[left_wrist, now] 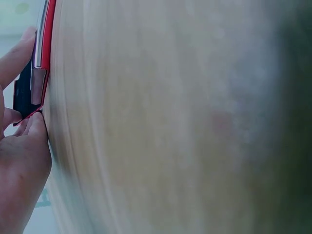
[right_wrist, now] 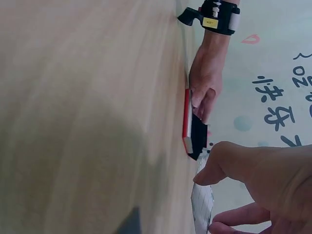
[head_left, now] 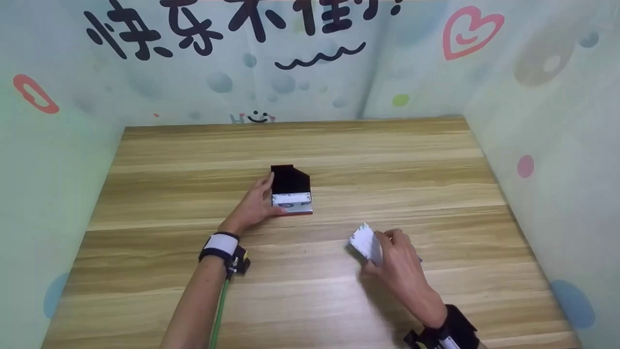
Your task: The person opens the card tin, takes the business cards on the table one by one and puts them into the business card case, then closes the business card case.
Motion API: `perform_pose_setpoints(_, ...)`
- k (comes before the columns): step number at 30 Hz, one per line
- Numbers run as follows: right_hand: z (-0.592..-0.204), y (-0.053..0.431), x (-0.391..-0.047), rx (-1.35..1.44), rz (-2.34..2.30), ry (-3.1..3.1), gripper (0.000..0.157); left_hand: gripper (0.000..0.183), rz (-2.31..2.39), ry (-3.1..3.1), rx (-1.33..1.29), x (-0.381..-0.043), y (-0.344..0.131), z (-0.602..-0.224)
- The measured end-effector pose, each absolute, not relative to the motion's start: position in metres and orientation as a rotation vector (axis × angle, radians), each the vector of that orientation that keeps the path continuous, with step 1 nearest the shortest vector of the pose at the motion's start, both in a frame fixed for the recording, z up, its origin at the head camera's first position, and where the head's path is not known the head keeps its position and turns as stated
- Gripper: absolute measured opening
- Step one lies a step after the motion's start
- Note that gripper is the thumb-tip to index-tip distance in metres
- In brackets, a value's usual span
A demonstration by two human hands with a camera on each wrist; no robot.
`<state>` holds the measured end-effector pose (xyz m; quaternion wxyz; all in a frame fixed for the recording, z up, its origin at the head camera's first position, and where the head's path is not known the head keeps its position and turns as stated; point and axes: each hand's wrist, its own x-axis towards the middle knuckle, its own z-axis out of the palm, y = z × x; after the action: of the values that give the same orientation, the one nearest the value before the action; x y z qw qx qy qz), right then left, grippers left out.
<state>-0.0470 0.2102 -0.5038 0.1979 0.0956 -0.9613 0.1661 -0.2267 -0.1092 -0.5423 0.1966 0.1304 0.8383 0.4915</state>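
Observation:
A small flat case with a red outside and a raised black flap (head_left: 290, 180) lies on the wooden table, open. Inside its near half is a white-and-silver layer (head_left: 291, 198). My left hand (head_left: 254, 201) grips its left side, thumb at the near edge and fingers by the flap. In the left wrist view, the red edge (left_wrist: 47, 39) shows beside the thumb. Nearer and to the right, my right hand (head_left: 399, 259) pinches a thin, crinkled silver-white piece (head_left: 364, 241) between thumb and fingers, tilted over the table. Part of this piece is hidden by the hand.
The wood-grain table (head_left: 184, 160) is bounded by a printed cloth backdrop (head_left: 193, 92) at the back and sides. A green cable (head_left: 219, 310) runs along the left forearm. Each wrist wears a strapped camera (head_left: 237, 261).

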Motion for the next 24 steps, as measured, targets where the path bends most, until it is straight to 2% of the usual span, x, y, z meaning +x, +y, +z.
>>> perform_pose_setpoints(6,-0.493,0.212,-0.06,0.281,0.506,-2.675,0.05,0.109,1.36,2.363,0.368,-0.225,-0.109,-0.541)
perform_pose_setpoints(14,-0.488,0.21,-0.078,0.295,0.488,-2.715,0.066,0.107,1.323,2.403,0.377,-0.227,-0.109,-0.542)
perform_pose_setpoints(24,-0.487,0.203,-0.104,0.494,0.3,-2.616,0.057,0.11,1.389,2.374,0.387,-0.228,-0.109,-0.543)
